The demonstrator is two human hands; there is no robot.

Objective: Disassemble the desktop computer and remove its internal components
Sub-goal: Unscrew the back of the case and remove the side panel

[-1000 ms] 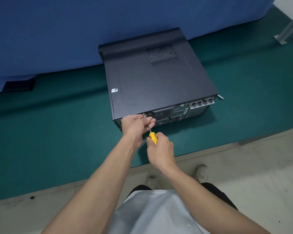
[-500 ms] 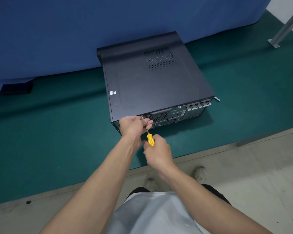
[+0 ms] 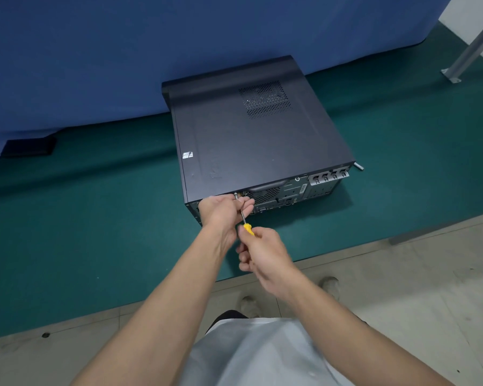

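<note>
1. The computer [image 3: 251, 146] lies flat on its side on a green mat [image 3: 95, 218]. Its closed side cover faces up and its rear panel [image 3: 290, 193] faces the person, which puts the cover screws within reach.
2. The screwdriver [image 3: 246, 224] slants up from the person toward the near left part of the computer's rear. Its tip meets a small silver screw [image 3: 235, 195] just under the cover's edge.
3. The right hand [image 3: 265, 252], just in front of the computer, is wrapped around the yellow handle, probably to turn it.
4. The left hand [image 3: 221, 210] rests against the computer's near left corner. Its fingers curl round the metal shaft close to the tip, apparently to keep the tip seated in the screw.
5. The cover is on and no inner parts show, so the task looks to be at an early step. I judge this screw must come out before the cover can come off.
6. Behind the computer hangs a blue cloth [image 3: 179, 37], and a metal post [image 3: 469, 48] stands well to the computer's far right.
</note>
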